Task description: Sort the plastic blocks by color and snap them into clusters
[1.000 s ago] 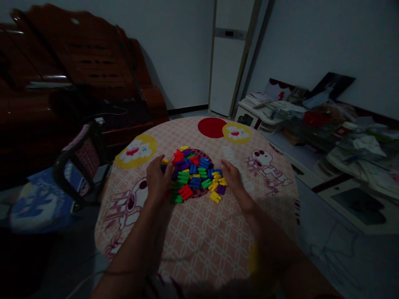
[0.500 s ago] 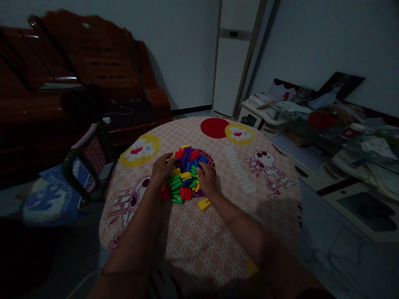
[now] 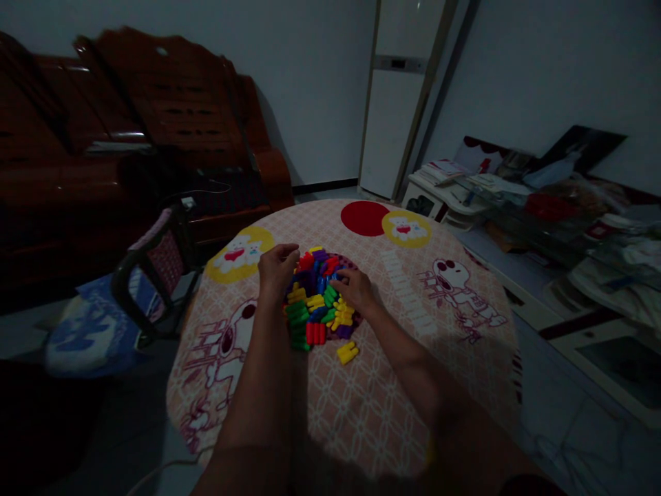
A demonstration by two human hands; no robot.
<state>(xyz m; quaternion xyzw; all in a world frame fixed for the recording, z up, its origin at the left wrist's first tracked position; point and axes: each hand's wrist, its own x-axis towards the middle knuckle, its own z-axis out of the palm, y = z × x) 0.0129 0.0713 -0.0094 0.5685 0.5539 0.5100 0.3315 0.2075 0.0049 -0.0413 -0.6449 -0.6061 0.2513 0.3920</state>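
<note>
A heap of small plastic toy pieces (image 3: 317,303) in red, blue, green, yellow and purple lies in the middle of a round table (image 3: 392,406) with a pink cartoon-print cloth. My left hand (image 3: 276,267) rests on the heap's left edge with its fingers curled in; what they hold is hidden. Over the heap's right side, my right hand (image 3: 355,288) lies with bent fingers on the pieces. One yellow piece (image 3: 348,353) sits apart, just in front of the heap.
A dark chair (image 3: 149,275) with a blue cushion stands at the table's left. A dark wooden sofa (image 3: 129,151) fills the back left. A white fridge (image 3: 395,103) stands behind. Low shelves with cluttered papers and bags (image 3: 542,200) run along the right wall.
Both hands have drawn inward, pushing the spread pieces into a tighter heap. The right hand moved left onto the pieces. The camera view shifted slightly.
</note>
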